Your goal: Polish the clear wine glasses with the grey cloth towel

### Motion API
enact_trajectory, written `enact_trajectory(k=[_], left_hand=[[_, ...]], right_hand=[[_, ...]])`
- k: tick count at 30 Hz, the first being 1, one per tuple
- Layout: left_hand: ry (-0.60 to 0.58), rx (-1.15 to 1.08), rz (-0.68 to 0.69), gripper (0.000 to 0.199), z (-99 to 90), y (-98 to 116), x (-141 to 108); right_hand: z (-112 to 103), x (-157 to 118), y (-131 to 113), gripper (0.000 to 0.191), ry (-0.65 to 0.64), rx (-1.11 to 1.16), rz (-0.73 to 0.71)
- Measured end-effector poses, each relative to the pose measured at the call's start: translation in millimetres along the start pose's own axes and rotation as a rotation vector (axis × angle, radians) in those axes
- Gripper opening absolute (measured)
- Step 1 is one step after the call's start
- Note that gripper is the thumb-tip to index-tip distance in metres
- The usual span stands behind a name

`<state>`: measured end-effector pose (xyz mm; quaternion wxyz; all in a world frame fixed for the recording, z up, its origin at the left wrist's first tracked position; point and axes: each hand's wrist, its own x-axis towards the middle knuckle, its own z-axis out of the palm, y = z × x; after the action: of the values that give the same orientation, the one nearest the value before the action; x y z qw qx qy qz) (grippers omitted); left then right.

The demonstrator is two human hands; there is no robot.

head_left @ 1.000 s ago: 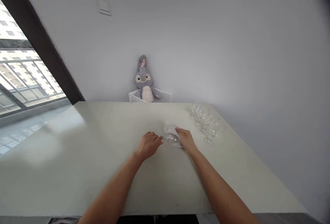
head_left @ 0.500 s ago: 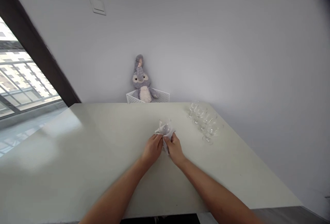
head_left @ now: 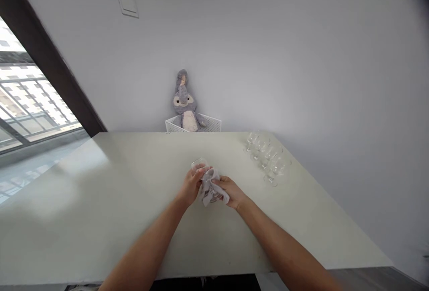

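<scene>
A clear stemmed glass (head_left: 199,162) is held above the table's middle, tilted with its rim to the upper left. My left hand (head_left: 191,185) is closed round its bowl. A pale grey cloth (head_left: 208,192) wraps the stem and foot end, and my right hand (head_left: 231,191) grips it there, fingers pinched. The cloth partly hides the glass and some fingertips. On the right of the table, several clear stemmed glasses (head_left: 264,153) stand close together in a slanting row.
The pale table (head_left: 134,201) reaches back to a grey wall. Behind its far edge a grey plush toy (head_left: 189,121) sits in a white perforated basket (head_left: 213,124). A dark-framed window is at the left.
The held glass has tipped to the left. My left hand has shifted up and left onto the bowl, while the cloth and my right hand have turned about the stem end.
</scene>
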<state>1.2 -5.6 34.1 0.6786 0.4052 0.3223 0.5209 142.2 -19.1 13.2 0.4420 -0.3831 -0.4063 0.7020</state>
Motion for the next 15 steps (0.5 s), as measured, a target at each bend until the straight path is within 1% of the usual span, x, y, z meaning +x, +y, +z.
enact_trajectory(k=[1, 3, 5, 6, 9, 12, 15], left_hand=[[-0.040, -0.052, -0.009, 0.044, -0.5, 1.9, 0.4], [-0.068, -0.126, -0.002, 0.043, -2.1, 4.2, 2.3], [-0.012, -0.133, 0.074, 0.039, -4.1, 4.2, 4.7], [0.034, -0.110, 0.138, 0.037, -4.8, 3.3, 5.6], [0.142, 0.062, 0.358, 0.040, -3.0, -2.0, 4.3], [0.140, 0.313, 0.574, 0.050, 4.4, -9.5, -3.1], [0.127, 0.536, 0.787, 0.054, 9.3, -14.8, -9.9]], right_hand=[[-3.2, 1.9, -0.2, 0.025, -0.021, 0.114, 0.048], [-8.7, 5.0, -0.9, 0.022, 0.029, 0.261, 0.089], [-10.7, 6.0, -1.8, 0.019, 0.086, 0.344, 0.081], [-10.1, 5.6, -2.1, 0.019, 0.085, 0.372, 0.071], [-2.1, 2.4, 0.1, 0.027, 0.003, 0.387, 0.050], [10.0, -0.8, 8.4, 0.032, -0.024, 0.287, 0.032], [19.4, -3.2, 16.8, 0.039, -0.020, 0.145, 0.007]])
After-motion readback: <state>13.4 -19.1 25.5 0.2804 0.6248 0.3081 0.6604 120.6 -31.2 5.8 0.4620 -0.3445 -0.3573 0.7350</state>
